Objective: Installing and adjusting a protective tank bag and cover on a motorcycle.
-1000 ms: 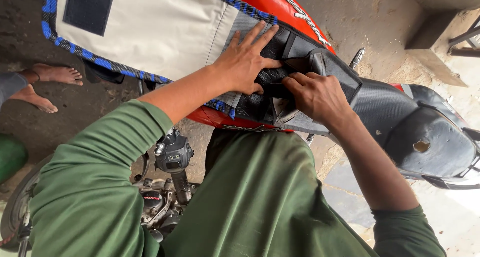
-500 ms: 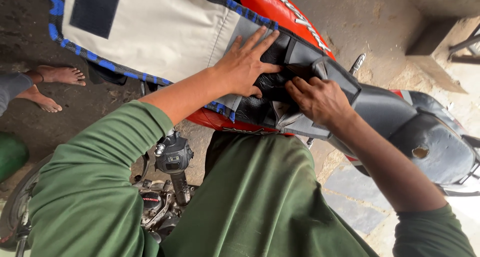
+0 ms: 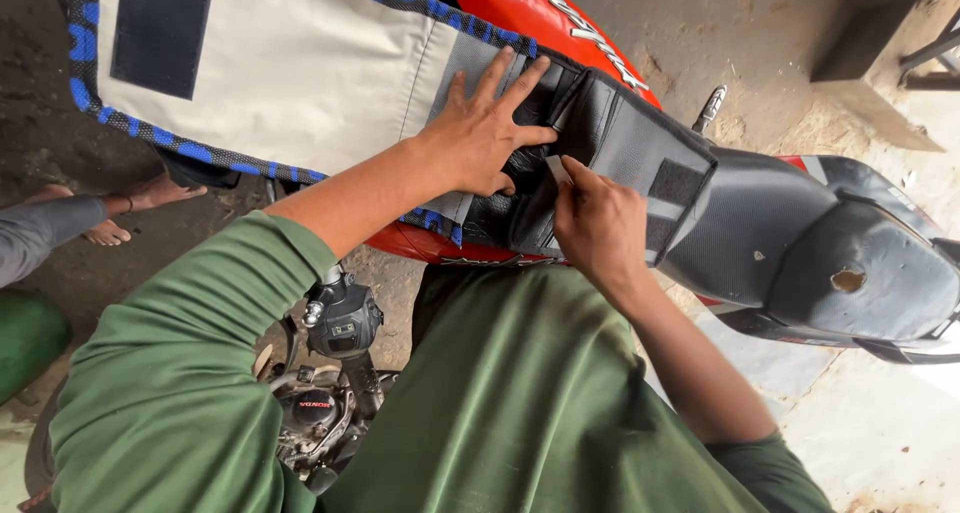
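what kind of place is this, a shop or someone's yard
Probably an informal outdoor or roadside motorcycle repair spot. A red motorcycle with a torn black seat stands on bare dirt and rough concrete ground, and a barefoot person's feet rest nearby.

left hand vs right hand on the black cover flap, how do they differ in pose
The left hand lies flat, fingers spread, pressing the black cover flap; the right hand is curled, pinching the flap's edge. The left arm comes across from the left, the right from below. Both are bare and touch the flap.
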